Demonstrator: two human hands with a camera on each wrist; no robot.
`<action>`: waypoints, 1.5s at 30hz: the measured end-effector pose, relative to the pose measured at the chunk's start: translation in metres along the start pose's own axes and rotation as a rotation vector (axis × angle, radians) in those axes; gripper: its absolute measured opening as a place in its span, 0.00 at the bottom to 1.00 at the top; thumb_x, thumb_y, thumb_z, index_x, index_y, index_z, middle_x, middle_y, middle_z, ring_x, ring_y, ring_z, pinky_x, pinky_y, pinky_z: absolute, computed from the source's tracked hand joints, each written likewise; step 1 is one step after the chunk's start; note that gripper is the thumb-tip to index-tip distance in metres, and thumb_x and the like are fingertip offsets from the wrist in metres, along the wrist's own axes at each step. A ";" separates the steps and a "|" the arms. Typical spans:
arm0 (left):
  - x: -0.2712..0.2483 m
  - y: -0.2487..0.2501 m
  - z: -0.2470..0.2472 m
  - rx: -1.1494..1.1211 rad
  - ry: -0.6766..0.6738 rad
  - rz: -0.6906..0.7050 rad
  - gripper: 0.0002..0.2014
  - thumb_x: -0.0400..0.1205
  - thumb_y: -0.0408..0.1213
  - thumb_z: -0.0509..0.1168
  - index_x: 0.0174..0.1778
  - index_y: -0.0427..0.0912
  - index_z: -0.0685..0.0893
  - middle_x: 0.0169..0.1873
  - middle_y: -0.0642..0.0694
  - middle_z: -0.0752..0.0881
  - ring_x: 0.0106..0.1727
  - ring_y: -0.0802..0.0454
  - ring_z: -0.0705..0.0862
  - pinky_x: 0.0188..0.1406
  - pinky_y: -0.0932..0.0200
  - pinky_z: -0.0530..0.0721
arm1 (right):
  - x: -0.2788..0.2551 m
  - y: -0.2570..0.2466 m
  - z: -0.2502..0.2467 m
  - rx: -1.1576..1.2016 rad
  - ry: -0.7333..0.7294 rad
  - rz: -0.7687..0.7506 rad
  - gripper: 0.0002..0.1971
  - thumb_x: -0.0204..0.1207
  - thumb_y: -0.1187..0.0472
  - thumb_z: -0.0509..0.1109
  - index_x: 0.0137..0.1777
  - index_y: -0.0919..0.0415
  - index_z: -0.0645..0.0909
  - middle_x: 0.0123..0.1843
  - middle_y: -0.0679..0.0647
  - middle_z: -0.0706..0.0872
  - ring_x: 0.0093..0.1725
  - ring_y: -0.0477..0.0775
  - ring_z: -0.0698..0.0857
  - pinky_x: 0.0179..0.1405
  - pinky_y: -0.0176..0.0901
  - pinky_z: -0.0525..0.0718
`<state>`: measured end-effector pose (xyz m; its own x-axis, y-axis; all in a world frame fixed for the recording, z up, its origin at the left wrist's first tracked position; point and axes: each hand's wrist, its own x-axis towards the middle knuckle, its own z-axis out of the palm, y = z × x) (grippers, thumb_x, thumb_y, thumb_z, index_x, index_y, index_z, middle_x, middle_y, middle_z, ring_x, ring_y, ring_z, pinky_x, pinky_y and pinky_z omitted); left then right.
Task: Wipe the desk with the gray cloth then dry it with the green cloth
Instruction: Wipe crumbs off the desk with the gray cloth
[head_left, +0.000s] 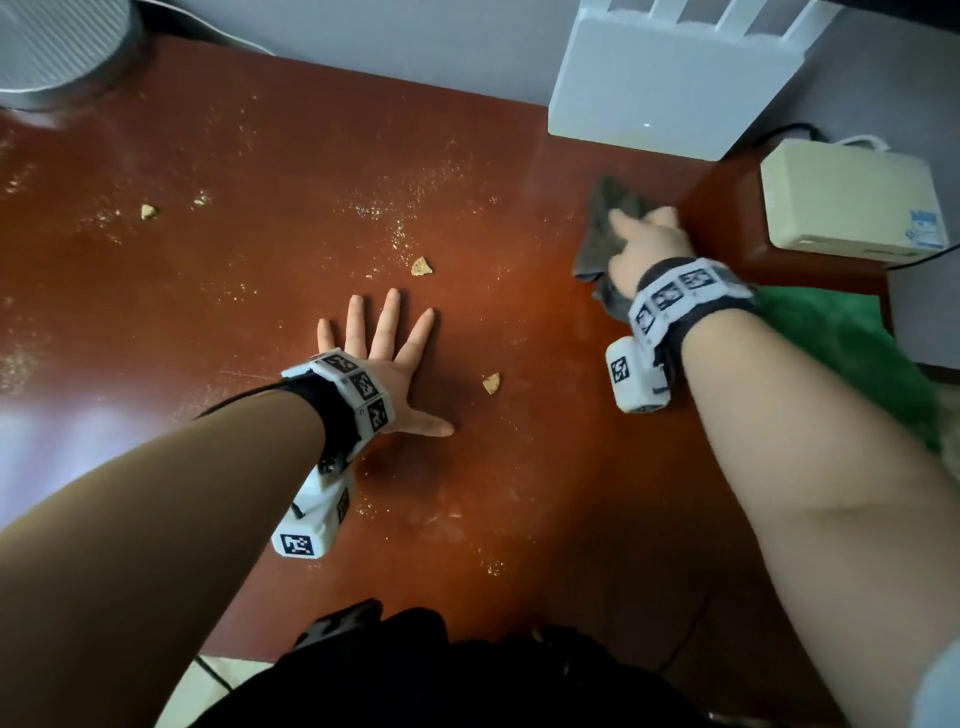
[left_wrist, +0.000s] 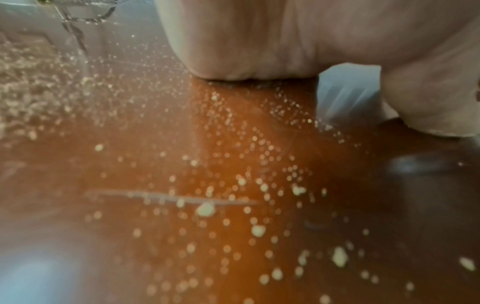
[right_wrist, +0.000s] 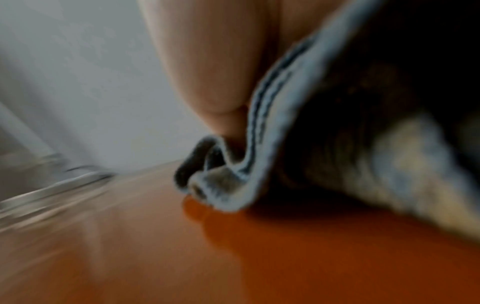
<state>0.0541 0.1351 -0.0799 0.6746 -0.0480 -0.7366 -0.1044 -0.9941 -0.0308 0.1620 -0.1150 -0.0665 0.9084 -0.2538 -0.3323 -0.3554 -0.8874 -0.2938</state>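
The red-brown desk (head_left: 260, 260) is strewn with pale crumbs (head_left: 421, 266) and fine dust. My right hand (head_left: 647, 236) holds the bunched gray cloth (head_left: 602, 234) against the desk at the far right, near the white box. In the right wrist view the gray cloth (right_wrist: 324, 133) hangs folded under my fingers (right_wrist: 207, 61) and touches the desk. My left hand (head_left: 387, 358) lies flat on the desk in the middle, fingers spread, holding nothing. The green cloth (head_left: 852, 343) lies at the desk's right edge, partly behind my right forearm.
A white box-like device (head_left: 665, 88) stands against the wall at the back right. A beige box (head_left: 852, 202) with cables sits on a raised part at the far right. A round grey ribbed object (head_left: 57, 47) occupies the back left corner. Crumbs (left_wrist: 205, 208) lie below my left palm.
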 end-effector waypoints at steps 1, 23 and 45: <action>0.000 0.000 0.000 -0.003 -0.002 -0.002 0.62 0.61 0.78 0.62 0.74 0.61 0.21 0.75 0.49 0.20 0.77 0.36 0.24 0.76 0.29 0.35 | -0.009 -0.008 0.008 -0.049 -0.082 -0.141 0.24 0.80 0.64 0.58 0.76 0.49 0.69 0.75 0.55 0.65 0.71 0.61 0.72 0.71 0.44 0.70; 0.005 0.001 -0.002 0.007 -0.027 -0.022 0.63 0.60 0.78 0.62 0.72 0.62 0.19 0.74 0.49 0.18 0.77 0.36 0.23 0.75 0.29 0.35 | 0.006 -0.046 0.016 -0.137 -0.356 -0.464 0.23 0.81 0.62 0.56 0.76 0.51 0.67 0.68 0.54 0.72 0.59 0.54 0.79 0.55 0.44 0.82; 0.006 -0.002 -0.003 0.008 -0.017 0.006 0.61 0.63 0.78 0.60 0.73 0.61 0.20 0.74 0.48 0.18 0.77 0.34 0.24 0.73 0.28 0.35 | 0.027 -0.033 0.002 -0.043 0.001 -0.116 0.23 0.82 0.61 0.56 0.77 0.52 0.65 0.74 0.61 0.67 0.72 0.65 0.71 0.72 0.53 0.70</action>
<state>0.0605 0.1362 -0.0820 0.6614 -0.0520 -0.7482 -0.1144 -0.9929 -0.0321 0.1977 -0.0916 -0.0675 0.9430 -0.1490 -0.2976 -0.2384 -0.9263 -0.2918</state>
